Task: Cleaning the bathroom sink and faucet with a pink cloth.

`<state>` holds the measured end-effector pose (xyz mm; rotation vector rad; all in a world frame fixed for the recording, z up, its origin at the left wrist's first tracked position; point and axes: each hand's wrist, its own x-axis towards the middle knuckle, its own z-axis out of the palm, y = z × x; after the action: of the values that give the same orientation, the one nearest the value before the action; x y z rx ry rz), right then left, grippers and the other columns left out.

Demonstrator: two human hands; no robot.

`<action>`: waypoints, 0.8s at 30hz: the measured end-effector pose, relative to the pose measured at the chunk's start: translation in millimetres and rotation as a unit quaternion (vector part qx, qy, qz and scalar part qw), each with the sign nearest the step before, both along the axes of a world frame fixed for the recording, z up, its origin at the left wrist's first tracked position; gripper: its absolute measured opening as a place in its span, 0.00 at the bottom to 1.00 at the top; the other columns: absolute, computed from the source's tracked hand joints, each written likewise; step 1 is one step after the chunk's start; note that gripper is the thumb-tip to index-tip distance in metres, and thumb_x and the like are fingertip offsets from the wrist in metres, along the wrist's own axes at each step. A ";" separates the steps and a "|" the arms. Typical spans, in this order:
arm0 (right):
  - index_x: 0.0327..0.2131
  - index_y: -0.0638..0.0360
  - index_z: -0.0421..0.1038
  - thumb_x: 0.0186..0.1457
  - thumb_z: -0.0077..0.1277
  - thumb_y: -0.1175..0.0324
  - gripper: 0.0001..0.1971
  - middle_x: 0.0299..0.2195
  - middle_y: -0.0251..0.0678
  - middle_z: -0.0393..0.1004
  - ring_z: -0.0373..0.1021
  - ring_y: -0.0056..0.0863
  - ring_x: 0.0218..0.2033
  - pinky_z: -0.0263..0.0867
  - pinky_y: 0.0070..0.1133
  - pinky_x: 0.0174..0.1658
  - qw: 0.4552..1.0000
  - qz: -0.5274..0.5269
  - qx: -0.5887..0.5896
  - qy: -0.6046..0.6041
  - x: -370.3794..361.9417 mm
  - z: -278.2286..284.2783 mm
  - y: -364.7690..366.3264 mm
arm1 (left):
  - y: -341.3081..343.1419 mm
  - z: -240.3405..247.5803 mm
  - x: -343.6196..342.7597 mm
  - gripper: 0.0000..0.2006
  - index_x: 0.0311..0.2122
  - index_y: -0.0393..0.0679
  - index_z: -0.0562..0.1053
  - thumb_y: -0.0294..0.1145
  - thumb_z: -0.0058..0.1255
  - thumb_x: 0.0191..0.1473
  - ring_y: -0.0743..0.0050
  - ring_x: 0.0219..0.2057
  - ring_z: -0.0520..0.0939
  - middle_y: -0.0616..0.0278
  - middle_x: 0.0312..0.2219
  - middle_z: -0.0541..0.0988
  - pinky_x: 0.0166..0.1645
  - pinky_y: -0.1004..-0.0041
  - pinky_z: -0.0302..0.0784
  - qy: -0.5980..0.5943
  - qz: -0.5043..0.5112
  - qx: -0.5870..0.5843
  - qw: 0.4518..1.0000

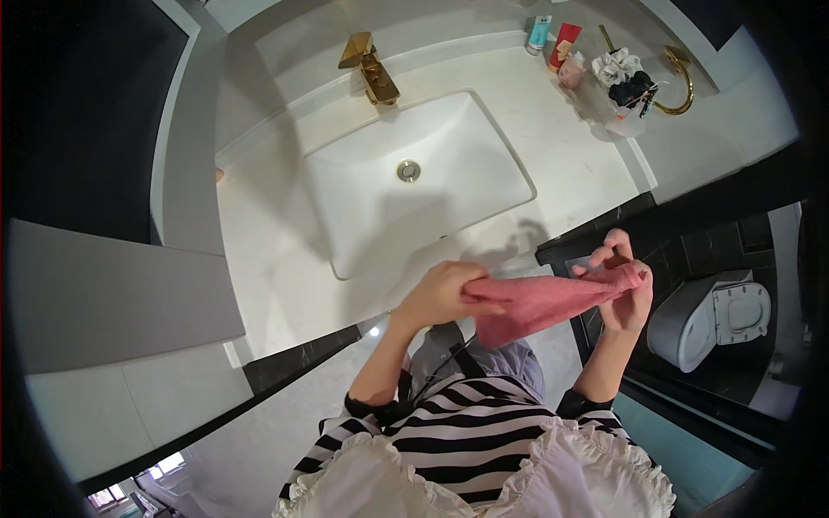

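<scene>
A pinkish-red cloth is stretched between my two hands, just in front of the counter's near edge. My left hand is closed round its left end. At the other end, my right hand pinches a corner between thumb and fingers, with some of its fingers raised and bent. Loose fabric hangs down in a fold from the middle. Beyond my hands lies the white rectangular sink, with a round metal drain in its floor.
A gold faucet rises behind the sink. Tubes, including a red one, and a clear holder with hair ties stand at the counter's back right. A gold ring is on the wall. To the right, a toilet shows through a doorway.
</scene>
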<state>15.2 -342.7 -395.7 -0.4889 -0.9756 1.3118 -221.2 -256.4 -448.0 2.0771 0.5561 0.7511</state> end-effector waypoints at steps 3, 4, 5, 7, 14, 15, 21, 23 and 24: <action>0.20 0.53 0.67 0.50 0.45 0.58 0.12 0.35 0.33 0.53 0.51 0.25 0.36 0.51 0.24 0.42 0.994 -0.107 0.030 0.020 14.7 5.8 -2.9 | -3.7 -6.1 -18.9 0.16 0.20 0.39 0.68 0.42 0.57 0.35 0.64 0.22 0.72 0.57 0.19 0.71 0.27 0.72 0.64 0.112 -0.045 -0.080 0.989; 0.18 0.55 0.63 0.50 0.45 0.58 0.13 0.29 0.31 0.50 0.50 0.23 0.31 0.50 0.21 0.35 0.989 -0.139 0.043 0.018 18.5 13.0 -1.6 | -4.4 -9.8 -21.1 0.14 0.20 0.39 0.69 0.39 0.58 0.35 0.66 0.21 0.71 0.58 0.17 0.70 0.26 0.73 0.64 0.132 -0.044 -0.127 0.982; 0.19 0.56 0.62 0.50 0.45 0.59 0.13 0.28 0.30 0.51 0.51 0.22 0.30 0.51 0.19 0.34 0.990 -0.138 0.030 -0.014 31.0 11.6 -3.7 | -4.6 -12.6 -22.1 0.13 0.19 0.39 0.70 0.36 0.59 0.34 0.69 0.20 0.70 0.59 0.16 0.69 0.25 0.75 0.63 0.150 -0.044 -0.173 0.972; 0.20 0.60 0.61 0.51 0.43 0.60 0.14 0.26 0.31 0.55 0.52 0.21 0.28 0.52 0.18 0.32 0.986 -0.146 -0.004 -0.077 54.7 16.5 -4.2 | -2.8 -13.1 -19.0 0.11 0.20 0.38 0.70 0.32 0.59 0.34 0.72 0.19 0.70 0.61 0.16 0.70 0.24 0.76 0.63 0.057 -0.024 -0.147 0.987; 0.31 0.64 0.63 0.52 0.42 0.66 0.10 0.27 0.34 0.68 0.65 0.18 0.27 0.63 0.14 0.30 0.961 -0.146 -0.230 -0.051 127.8 8.9 4.0 | 9.9 28.3 19.7 0.08 0.24 0.35 0.73 0.21 0.58 0.34 0.79 0.21 0.70 0.62 0.20 0.72 0.24 0.80 0.64 -0.075 0.051 -0.339 0.936; 0.29 0.63 0.62 0.50 0.45 0.67 0.09 0.27 0.34 0.68 0.65 0.18 0.27 0.62 0.14 0.30 0.967 -0.119 -0.219 -0.052 137.5 1.0 5.4 | 11.1 30.4 27.2 0.09 0.26 0.33 0.73 0.18 0.58 0.33 0.78 0.21 0.71 0.60 0.21 0.72 0.24 0.80 0.64 -0.078 0.046 -0.331 0.939; 0.20 0.55 0.52 0.37 0.56 0.75 0.17 0.16 0.25 0.59 0.56 0.11 0.18 0.52 0.10 0.21 0.965 -0.165 -0.148 -0.141 193.2 2.1 9.7 | 18.3 59.2 67.9 0.10 0.25 0.34 0.74 0.16 0.57 0.30 0.78 0.20 0.70 0.61 0.19 0.72 0.22 0.80 0.62 -0.117 -0.047 -0.209 0.970; 0.28 0.60 0.57 0.38 0.54 0.78 0.16 0.18 0.28 0.64 0.61 0.14 0.19 0.56 0.11 0.24 0.972 -0.183 -0.102 -0.111 207.5 13.9 13.4 | 19.6 70.9 77.3 0.09 0.24 0.33 0.73 0.18 0.57 0.30 0.80 0.21 0.70 0.62 0.17 0.71 0.22 0.81 0.61 -0.160 -0.061 -0.184 0.968; 0.32 0.62 0.58 0.38 0.54 0.79 0.16 0.20 0.30 0.66 0.63 0.15 0.21 0.58 0.11 0.26 0.970 -0.191 -0.086 -0.126 215.9 15.1 18.3 | 22.1 74.1 81.6 0.09 0.24 0.33 0.73 0.18 0.57 0.30 0.80 0.21 0.70 0.62 0.17 0.71 0.22 0.81 0.61 -0.159 -0.058 -0.187 0.968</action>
<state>231.1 -324.4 -380.6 -0.9469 -0.9200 1.0031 -139.5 -234.2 -373.9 1.5880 0.3598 0.8195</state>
